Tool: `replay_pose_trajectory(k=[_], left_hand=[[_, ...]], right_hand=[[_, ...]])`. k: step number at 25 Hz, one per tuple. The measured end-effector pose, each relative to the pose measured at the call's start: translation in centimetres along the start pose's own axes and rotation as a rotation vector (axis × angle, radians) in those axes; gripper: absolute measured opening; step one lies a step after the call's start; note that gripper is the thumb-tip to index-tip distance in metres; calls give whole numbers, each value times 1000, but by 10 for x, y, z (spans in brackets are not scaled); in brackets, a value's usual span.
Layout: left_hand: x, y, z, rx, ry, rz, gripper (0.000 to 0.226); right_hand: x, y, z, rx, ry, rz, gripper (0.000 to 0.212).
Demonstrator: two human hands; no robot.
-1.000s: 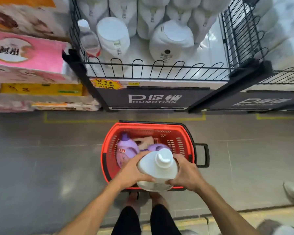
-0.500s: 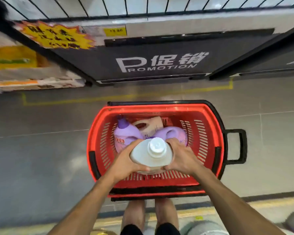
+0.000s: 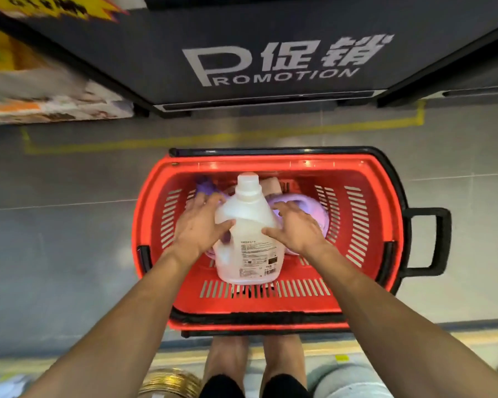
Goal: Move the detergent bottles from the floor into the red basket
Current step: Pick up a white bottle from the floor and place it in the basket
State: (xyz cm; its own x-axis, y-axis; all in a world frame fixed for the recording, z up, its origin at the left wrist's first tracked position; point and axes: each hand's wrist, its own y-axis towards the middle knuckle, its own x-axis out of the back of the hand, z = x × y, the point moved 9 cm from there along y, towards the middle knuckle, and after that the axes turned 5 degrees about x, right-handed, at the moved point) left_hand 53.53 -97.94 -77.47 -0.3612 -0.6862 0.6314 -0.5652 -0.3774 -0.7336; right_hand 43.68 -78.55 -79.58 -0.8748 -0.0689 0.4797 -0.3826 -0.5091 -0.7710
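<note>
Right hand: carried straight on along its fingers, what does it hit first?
Probably the shoulder of the white detergent bottle, beside the right hand; a purple detergent bottle lies just beyond, depth unclear.

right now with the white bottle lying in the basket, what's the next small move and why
Probably let go and lift both hands clear. The white bottle lies on its side inside the red basket, cap pointing away, resting across the purple bottles. The left hand and right hand only touch its sides with fingers spread, so it looks set down.
</note>
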Motion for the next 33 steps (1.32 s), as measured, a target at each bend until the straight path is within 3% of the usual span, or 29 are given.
replay_pose_trajectory(k=[6, 11, 21, 28, 33], left_hand=[[39, -45, -64, -116, 398, -111, 56], [93, -116, -93, -146, 451, -200, 54], [184, -277, -141, -246, 634, -249, 48], [257, -360, -268, -492, 792, -417, 35], [225, -404, -397, -680, 893, -425, 38]], right_hand=[[27, -39, 33, -3, -218, -6, 59], [81, -120, 54, 15, -264, -88, 54], [184, -330, 70, -162, -297, -320, 40], [252, -468, 31, -349, -186, -459, 37], [278, -564, -48, -477, -58, -565, 34]])
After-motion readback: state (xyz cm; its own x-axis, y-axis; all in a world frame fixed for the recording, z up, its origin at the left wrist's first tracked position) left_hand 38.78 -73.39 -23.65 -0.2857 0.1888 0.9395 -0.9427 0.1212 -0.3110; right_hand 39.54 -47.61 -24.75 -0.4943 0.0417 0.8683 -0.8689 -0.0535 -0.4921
